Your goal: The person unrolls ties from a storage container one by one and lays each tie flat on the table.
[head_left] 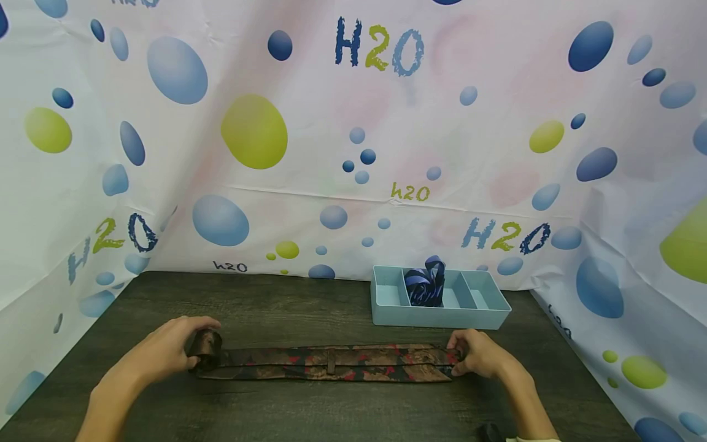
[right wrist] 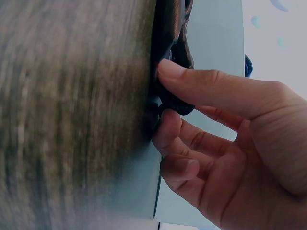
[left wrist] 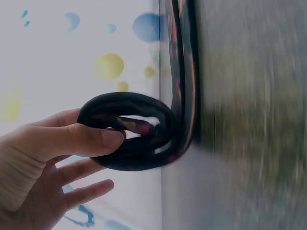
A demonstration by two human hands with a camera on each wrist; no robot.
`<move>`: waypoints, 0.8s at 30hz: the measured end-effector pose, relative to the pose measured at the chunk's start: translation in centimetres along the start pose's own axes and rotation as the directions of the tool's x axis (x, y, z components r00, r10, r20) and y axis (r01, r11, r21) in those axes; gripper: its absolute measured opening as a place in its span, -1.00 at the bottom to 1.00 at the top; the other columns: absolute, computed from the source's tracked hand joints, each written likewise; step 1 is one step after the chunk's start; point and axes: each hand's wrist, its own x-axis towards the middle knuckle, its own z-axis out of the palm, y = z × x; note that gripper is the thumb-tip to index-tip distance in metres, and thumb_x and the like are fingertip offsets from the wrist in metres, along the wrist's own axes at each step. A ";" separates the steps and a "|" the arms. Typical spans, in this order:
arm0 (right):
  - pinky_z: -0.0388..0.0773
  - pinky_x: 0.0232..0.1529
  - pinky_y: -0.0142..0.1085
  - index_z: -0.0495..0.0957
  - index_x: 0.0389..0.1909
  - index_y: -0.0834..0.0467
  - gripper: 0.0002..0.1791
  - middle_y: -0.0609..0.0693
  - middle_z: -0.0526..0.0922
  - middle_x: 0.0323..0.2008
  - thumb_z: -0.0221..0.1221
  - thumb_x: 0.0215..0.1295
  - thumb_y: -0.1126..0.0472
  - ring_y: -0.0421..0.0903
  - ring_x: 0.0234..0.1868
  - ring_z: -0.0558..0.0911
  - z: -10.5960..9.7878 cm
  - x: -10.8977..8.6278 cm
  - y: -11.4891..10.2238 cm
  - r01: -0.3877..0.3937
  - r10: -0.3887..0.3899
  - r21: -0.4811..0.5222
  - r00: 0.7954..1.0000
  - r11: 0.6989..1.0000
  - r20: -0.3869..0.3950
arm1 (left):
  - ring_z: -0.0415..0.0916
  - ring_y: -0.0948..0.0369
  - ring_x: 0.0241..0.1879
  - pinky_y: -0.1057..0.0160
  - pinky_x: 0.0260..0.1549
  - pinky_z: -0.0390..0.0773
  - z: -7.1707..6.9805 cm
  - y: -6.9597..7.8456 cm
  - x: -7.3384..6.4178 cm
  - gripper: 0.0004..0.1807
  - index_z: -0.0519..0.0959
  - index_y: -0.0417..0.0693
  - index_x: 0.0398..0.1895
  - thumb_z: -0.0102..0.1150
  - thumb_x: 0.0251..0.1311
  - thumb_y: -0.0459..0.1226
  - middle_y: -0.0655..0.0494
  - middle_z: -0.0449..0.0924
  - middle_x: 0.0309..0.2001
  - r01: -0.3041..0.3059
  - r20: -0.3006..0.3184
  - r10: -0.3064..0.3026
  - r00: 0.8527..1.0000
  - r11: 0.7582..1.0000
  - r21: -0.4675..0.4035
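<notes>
A brown necktie [head_left: 353, 362] with a red and dark pattern lies lengthwise across the dark table, its underside seam and keeper loop facing up. Its left end is wound into a roll [left wrist: 129, 160] standing on edge. My left hand [head_left: 166, 350] holds that roll, thumb in its hollow centre; in the left wrist view the lower fingers [left wrist: 91, 191] extend away from it. At the opposite end my right hand [head_left: 479, 355] pinches the tie's edge between thumb [right wrist: 201, 79] and forefinger, other fingers curled. The pinched tip is partly hidden.
Behind the right hand stands a light blue divided box [head_left: 436, 316]. A rolled navy striped necktie [head_left: 426, 285] sits in its second compartment from the left. A white sheet [head_left: 309, 153] with printed bubbles closes off the back and sides. A small dark object [head_left: 489, 432] lies at the front edge.
</notes>
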 end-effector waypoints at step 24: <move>0.40 -0.36 -0.20 0.56 -0.32 0.19 -0.60 -0.05 0.51 -0.41 0.57 -0.12 0.44 -0.08 -0.40 0.41 0.0 0.0 -0.1 0.007 -0.007 -0.024 1.000 1.000 -0.016 | 0.64 -0.25 -0.07 -0.24 -0.13 0.66 0.8 -3.7 -0.7 -0.34 0.60 -0.38 0.07 0.63 -0.24 -0.54 -0.28 0.67 -0.05 0.028 0.013 -0.028 1.000 0.999 -0.035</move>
